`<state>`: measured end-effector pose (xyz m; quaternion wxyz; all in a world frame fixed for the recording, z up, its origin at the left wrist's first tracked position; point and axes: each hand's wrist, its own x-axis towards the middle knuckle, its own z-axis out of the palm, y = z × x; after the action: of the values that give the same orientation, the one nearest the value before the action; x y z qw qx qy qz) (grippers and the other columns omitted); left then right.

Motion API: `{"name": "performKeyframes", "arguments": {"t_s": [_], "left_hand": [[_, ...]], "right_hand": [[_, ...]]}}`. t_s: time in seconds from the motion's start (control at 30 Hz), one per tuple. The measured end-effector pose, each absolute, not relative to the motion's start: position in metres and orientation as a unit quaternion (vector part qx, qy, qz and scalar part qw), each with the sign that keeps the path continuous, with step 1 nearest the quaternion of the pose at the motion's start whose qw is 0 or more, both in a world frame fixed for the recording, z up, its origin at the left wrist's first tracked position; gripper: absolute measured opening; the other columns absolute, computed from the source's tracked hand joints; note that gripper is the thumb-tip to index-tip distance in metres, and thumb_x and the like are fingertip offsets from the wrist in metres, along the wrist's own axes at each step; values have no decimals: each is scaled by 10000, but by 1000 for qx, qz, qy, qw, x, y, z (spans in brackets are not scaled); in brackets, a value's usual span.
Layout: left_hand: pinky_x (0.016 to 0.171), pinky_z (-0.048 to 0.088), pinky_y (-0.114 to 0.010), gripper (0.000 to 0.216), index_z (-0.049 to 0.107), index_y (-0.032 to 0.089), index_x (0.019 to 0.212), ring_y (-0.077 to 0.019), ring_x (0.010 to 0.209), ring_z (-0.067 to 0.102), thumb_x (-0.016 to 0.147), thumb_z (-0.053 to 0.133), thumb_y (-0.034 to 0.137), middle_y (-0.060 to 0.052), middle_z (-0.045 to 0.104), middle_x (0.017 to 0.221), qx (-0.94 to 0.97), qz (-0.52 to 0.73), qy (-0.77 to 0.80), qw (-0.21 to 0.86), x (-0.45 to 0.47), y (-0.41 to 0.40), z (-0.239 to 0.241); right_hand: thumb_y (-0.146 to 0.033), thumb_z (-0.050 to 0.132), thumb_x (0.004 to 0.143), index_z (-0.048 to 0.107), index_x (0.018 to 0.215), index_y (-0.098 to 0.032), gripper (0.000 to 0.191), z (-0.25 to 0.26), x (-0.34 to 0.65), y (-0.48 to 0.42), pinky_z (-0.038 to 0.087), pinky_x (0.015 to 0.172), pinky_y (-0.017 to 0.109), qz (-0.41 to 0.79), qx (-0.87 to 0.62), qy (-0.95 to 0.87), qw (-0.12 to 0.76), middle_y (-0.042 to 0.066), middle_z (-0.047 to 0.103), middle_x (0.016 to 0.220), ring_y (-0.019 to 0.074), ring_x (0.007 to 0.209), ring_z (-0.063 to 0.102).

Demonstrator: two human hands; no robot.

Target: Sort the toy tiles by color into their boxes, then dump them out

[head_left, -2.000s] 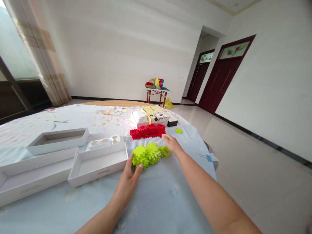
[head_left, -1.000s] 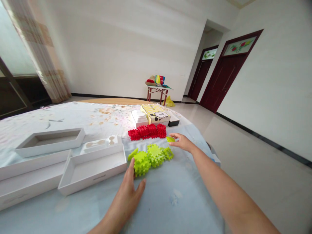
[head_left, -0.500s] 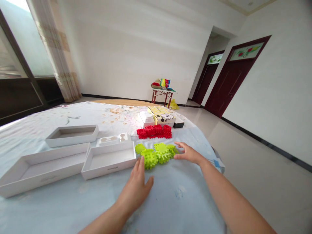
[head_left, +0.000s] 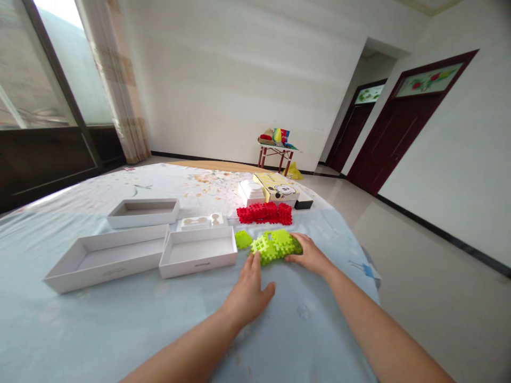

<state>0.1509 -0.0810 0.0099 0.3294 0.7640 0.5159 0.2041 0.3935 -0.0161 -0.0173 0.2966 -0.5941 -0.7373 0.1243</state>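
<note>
A pale flowered cloth (head_left: 159,330) lies under both forearms. The left hand (head_left: 249,295) is loosely spread, its thumb well away from the other fingers (head_left: 251,263), whose tips rest at the near left side of the green blocks (head_left: 279,243). The right hand (head_left: 309,254) has its fingers and thumb curved about the right end of that cluster; how firmly they grip, I cannot tell. So the green blocks sit between the two sets of fingers, with one flat green piece (head_left: 242,239) just beyond the left fingertips, to their left. Farther left of those fingers stand a small open box (head_left: 219,259) and a long open box (head_left: 107,266), then a white insert (head_left: 194,222) and a grey-lined box (head_left: 143,218). Straight beyond the fingers are the red blocks (head_left: 264,213), and behind them a white box (head_left: 248,196), a yellow box (head_left: 281,187) and a black box (head_left: 305,204). The counter (head_left: 215,166) shows its bare wooden edge past these; farther off stand a loaded stand (head_left: 277,147) and a yellow bag (head_left: 294,171).
</note>
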Motion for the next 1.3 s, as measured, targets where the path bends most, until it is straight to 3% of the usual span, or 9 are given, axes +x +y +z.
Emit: {"name": "performKeyframes", "arguments": {"t_s": [0.2,0.3,0.47,0.57,0.7,0.87,1.0,1.17,1.3], "left_hand": [[1116,182,-353,788,155,-9,1423,-245,1379,148,781,470,324,-207,170,1490,779,204,507,308,140,-79,20],[1102,226,-358,737,241,29,1409,-250,1360,222,791,477,355,-195,243,1470,794,214,500,271,128,-78,35],[994,388,-348,493,526,166,1232,-230,1133,537,828,433,433,-99,582,1231,813,249,486,201,89,-58,70],[996,369,-355,497,527,167,1231,-240,1168,503,839,409,450,-97,565,1259,814,248,515,98,50,-33,79],[959,363,-441,506,531,134,1229,-303,1101,541,838,398,424,-145,607,1186,775,141,616,-6,2,-5,68],[919,380,-398,445,578,166,1165,-280,1093,521,837,408,415,-118,594,1194,756,128,642,3,-11,-14,50],[907,375,-378,420,624,190,1099,-269,1055,524,841,409,442,-112,623,1103,738,186,649,12,-8,-27,51],[732,438,-303,481,656,171,1007,-223,810,606,846,343,499,-67,682,859,734,240,622,130,-32,-20,57],[727,443,-270,464,651,178,983,-200,806,609,839,354,503,-39,683,860,730,265,606,172,-49,-13,58]], "right_hand": [[-506,745,567,453,1290,-179,845,-9,400,-17,330,1018,480,122,-603,-731,295,144,465,1303,319,1208,427],[-523,721,601,433,1305,-196,828,6,395,-20,316,1030,480,109,-599,-728,316,138,442,1330,311,1229,409],[-431,619,750,502,1230,-217,539,43,355,-24,377,993,422,91,-553,-734,384,103,500,1271,250,1183,464],[-355,595,794,570,1143,-210,379,58,314,-30,415,945,374,118,-502,-772,372,81,581,1171,211,1094,531],[-295,625,792,611,1082,-189,309,60,256,-39,403,942,356,133,-418,-839,322,71,639,1083,198,1036,557],[-253,641,786,584,1123,-203,346,42,213,-43,346,962,411,86,-368,-886,269,73,613,1149,228,1091,514],[-173,610,798,594,1080,-206,284,30,206,-40,361,897,399,51,-370,-895,243,68,642,1043,219,1020,536],[-73,542,814,626,915,-210,191,25,212,-36,347,853,374,45,-363,-892,267,32,664,897,195,920,551],[-78,518,834,618,913,-207,181,23,214,-37,338,857,370,47,-352,-893,278,27,660,892,186,909,545]]}}
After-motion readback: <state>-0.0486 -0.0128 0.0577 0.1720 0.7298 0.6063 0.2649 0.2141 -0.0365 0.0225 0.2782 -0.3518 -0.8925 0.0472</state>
